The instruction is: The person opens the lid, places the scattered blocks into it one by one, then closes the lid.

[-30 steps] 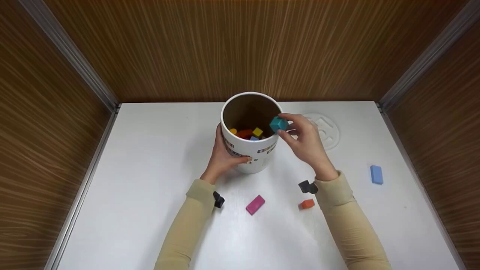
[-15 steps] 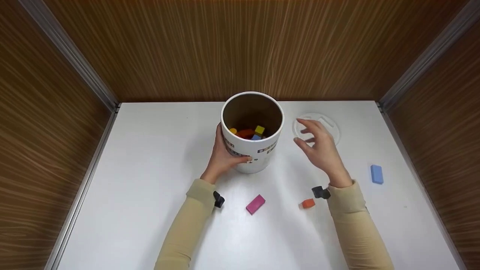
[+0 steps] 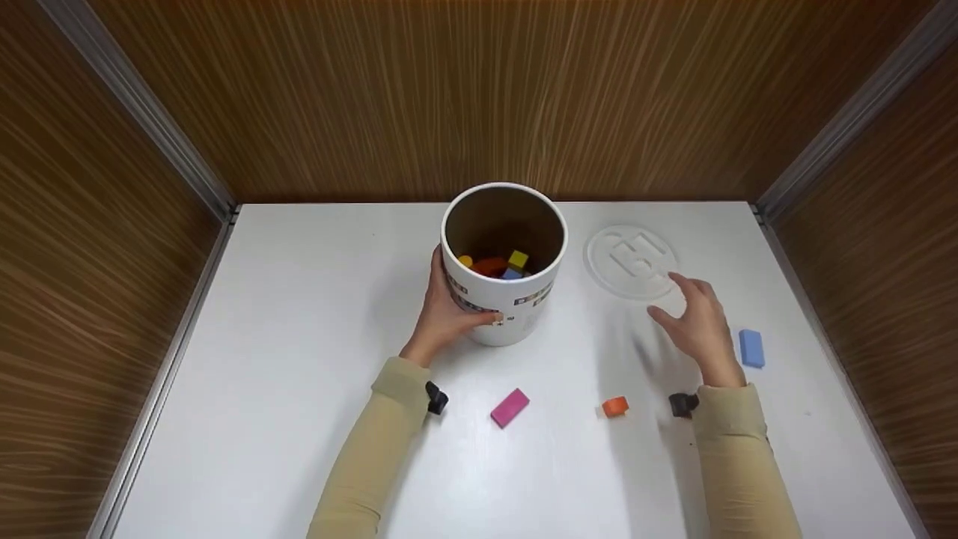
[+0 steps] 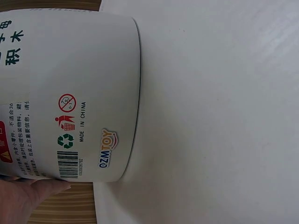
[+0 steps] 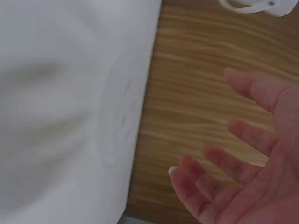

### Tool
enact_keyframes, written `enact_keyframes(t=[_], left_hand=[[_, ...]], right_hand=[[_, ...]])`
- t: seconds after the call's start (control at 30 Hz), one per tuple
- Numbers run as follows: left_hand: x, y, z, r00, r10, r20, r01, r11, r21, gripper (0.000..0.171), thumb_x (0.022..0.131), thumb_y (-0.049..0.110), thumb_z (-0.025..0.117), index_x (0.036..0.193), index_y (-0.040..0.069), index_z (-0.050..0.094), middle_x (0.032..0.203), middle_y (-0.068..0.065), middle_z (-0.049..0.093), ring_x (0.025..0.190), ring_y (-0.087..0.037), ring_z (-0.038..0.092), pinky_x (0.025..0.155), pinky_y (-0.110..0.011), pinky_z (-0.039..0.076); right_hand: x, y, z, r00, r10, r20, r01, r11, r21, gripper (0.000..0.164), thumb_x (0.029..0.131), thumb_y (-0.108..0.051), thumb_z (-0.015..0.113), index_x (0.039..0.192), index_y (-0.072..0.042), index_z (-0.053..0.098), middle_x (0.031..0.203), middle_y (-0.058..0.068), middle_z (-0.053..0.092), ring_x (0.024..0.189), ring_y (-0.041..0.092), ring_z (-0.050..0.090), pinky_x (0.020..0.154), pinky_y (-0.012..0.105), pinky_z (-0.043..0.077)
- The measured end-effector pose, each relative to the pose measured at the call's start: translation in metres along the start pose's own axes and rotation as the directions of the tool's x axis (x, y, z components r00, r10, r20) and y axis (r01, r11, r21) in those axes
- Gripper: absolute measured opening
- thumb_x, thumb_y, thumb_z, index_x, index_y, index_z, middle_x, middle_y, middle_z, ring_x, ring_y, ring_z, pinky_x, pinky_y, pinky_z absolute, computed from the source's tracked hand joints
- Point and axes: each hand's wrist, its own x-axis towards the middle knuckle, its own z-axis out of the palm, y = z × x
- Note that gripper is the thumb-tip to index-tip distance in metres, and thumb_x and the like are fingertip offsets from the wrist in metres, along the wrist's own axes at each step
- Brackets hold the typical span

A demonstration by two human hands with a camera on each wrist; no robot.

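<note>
A tall white bucket (image 3: 516, 307) stands upright near the back of the table, its top uncovered. Inside lie several toy blocks, among them a yellow block (image 3: 518, 260) and an orange-red one (image 3: 490, 267). My left hand (image 3: 443, 318) grips the bucket's left side, thumb across its front; in the left wrist view the printed wall (image 4: 93, 93) fills the left half. My right hand (image 3: 697, 322) hovers between the round white lid (image 3: 629, 288) and a blue block (image 3: 752, 349), fingers loosely bent and holding nothing. In the right wrist view its fingers (image 5: 252, 86) are spread.
A pink block (image 3: 510, 408) lies on the white table (image 3: 299, 337) in front of the bucket. To its right lies an orange block (image 3: 615, 406). Wood-patterned panels (image 3: 479, 97) rise at the back and both sides.
My right hand let go of a teal block at the bucket's rim, and that block is out of sight now. The hand then moved right and nearer. My left hand stayed put.
</note>
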Motion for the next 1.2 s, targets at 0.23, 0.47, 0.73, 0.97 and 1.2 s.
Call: enact_keyframes(t=[0.23, 0.47, 0.73, 0.97, 1.2], left_hand=[[0.001, -0.001, 0.001, 1.000, 0.004, 0.001, -0.004, 1.000, 0.007, 0.136, 0.054, 0.050, 0.094, 0.152, 0.047, 0.000, 0.158, 0.003, 0.021, 0.140, -0.008, 0.025, 0.116, -0.043, 0.021], [0.000, -0.001, 0.000, 1.000, -0.002, 0.000, 0.002, 1.000, 0.001, 0.136, 0.055, 0.051, 0.094, 0.154, 0.040, 0.001, 0.158, 0.004, 0.021, 0.141, -0.012, 0.025, 0.116, -0.043, 0.021], [0.001, -0.001, -0.001, 1.000, 0.001, 0.004, -0.001, 1.000, 0.004, 0.137, 0.054, 0.050, 0.094, 0.155, 0.039, 0.001, 0.158, 0.003, 0.021, 0.141, -0.012, 0.026, 0.116, -0.042, 0.022], [0.001, -0.002, -0.001, 1.000, 0.018, 0.008, -0.018, 1.000, -0.003, 0.137, 0.055, 0.049, 0.094, 0.154, 0.039, 0.000, 0.158, -0.001, 0.022, 0.142, -0.025, 0.027, 0.116, -0.043, 0.022], [0.001, -0.002, -0.001, 1.000, 0.005, 0.007, -0.005, 1.000, 0.010, 0.138, 0.054, 0.052, 0.093, 0.154, 0.042, -0.001, 0.159, 0.001, 0.020, 0.140, -0.010, 0.026, 0.116, -0.042, 0.022]], right_hand=[[-0.006, 0.043, -0.004, 0.979, 0.189, 0.072, -0.182, 0.979, -0.097, 0.070, 0.090, -0.017, 0.068, 0.145, 0.008, 0.034, 0.142, 0.041, 0.025, 0.124, 0.062, 0.030, 0.098, 0.070, 0.033], [-0.011, 0.068, -0.012, 0.924, 0.366, 0.115, -0.349, 0.927, -0.140, 0.076, 0.092, -0.023, 0.064, 0.151, 0.005, 0.024, 0.148, 0.042, 0.008, 0.129, 0.067, 0.017, 0.096, 0.075, 0.030], [-0.024, 0.088, -0.013, 0.866, 0.484, 0.127, -0.465, 0.872, -0.151, 0.081, 0.092, -0.020, 0.056, 0.153, 0.005, 0.009, 0.146, 0.046, 0.001, 0.127, 0.066, 0.013, 0.091, 0.079, 0.026], [-0.029, 0.094, -0.018, 0.817, 0.530, 0.228, -0.513, 0.848, -0.131, 0.083, 0.094, -0.024, 0.052, 0.153, 0.004, 0.001, 0.145, 0.046, 0.000, 0.125, 0.066, 0.017, 0.090, 0.078, 0.030], [-0.027, 0.092, -0.021, 0.824, 0.529, 0.202, -0.508, 0.848, -0.147, 0.074, 0.095, -0.024, 0.052, 0.148, 0.014, 0.017, 0.139, 0.045, 0.018, 0.119, 0.061, 0.029, 0.091, 0.073, 0.036]])
